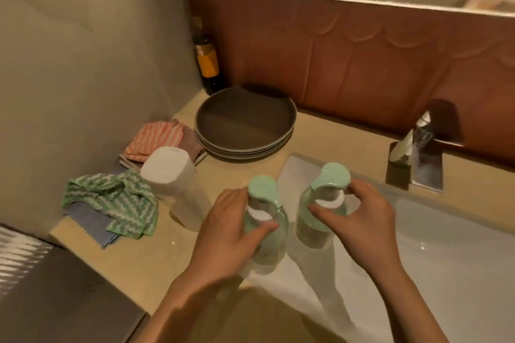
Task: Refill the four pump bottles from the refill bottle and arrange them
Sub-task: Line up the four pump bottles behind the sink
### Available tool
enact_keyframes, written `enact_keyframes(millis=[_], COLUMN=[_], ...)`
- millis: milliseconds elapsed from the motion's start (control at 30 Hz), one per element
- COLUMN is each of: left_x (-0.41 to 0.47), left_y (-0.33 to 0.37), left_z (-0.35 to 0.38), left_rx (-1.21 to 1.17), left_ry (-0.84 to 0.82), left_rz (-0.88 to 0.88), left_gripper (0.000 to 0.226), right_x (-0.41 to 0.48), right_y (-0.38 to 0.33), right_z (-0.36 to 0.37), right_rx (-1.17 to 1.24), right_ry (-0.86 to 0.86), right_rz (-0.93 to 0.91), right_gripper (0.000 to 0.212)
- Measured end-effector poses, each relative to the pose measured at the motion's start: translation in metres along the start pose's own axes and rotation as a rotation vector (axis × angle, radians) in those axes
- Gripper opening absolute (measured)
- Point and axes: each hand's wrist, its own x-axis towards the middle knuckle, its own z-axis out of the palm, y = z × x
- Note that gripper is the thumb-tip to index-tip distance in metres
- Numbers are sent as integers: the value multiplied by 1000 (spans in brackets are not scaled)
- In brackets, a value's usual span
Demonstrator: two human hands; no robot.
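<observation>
You've got a bottle in each hand. Your left hand (pixel 223 234) is wrapped round the shoulder of the left pump bottle (pixel 267 248), with the thumb lying across the front just under the white collar. Your right hand (pixel 359 220) is pinching the right pump bottle (pixel 308 231) at its collar, thumb in front and fingers behind. Both bottles stand upright and close together, right where the beige counter (pixel 156 259) meets the left edge of the white sink (pixel 418 231). The other two pump bottles aren't in shot.

The bodies are clear and look rigid. I can't tell whether they're glass or plastic, so treat them as breakable near that hard basin. The walls look smooth and will likely be slick if soap runs down them. Steady each body low and turn the collar rather than the mint pump head, which probably swivels and gives no purchase.

The white refill bottle (pixel 170 172) stands on the counter just left of your left hand, near the green zigzag cloth (pixel 111 200). It's opaque, so you can't see how full it is. Assume it's heavy and grip it round the middle. The stack of grey plates (pixel 242 150) sits beyond it.
</observation>
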Motion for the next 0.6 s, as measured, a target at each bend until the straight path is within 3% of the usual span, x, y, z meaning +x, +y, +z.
enact_keyframes(millis=[400, 600], left_x=[193, 246], left_y=[47, 30], left_z=[75, 98], left_rx=[13, -32], left_ry=[69, 14], left_rz=[128, 102], left_gripper=[43, 48], right_x=[130, 174], right_y=[44, 59], right_z=[-5, 14], right_rx=[58, 113], right_ry=[340, 377], right_rz=[29, 108], right_gripper=[44, 53])
